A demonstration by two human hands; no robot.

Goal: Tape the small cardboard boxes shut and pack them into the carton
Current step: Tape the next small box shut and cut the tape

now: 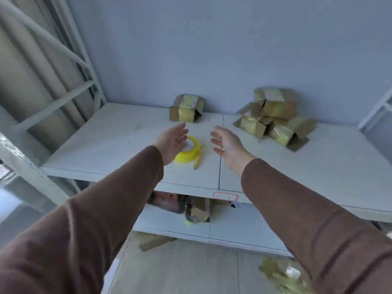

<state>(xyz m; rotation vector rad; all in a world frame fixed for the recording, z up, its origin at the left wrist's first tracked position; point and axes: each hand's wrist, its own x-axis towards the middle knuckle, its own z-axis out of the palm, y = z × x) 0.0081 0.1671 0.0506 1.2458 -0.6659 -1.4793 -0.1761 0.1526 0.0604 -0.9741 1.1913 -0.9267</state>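
1 small taped box [186, 108] sits alone at the back of the shelf [106, 141], with a heap of about 4 boxes [273, 117] well to its right. Both the left hand [172, 143] and right hand [227, 145] reach toward it, spread wide and empty, over the yellow tape roll [188, 152]. Likely step: fetching it; next, clasp both sides. No carton is clearly in view.
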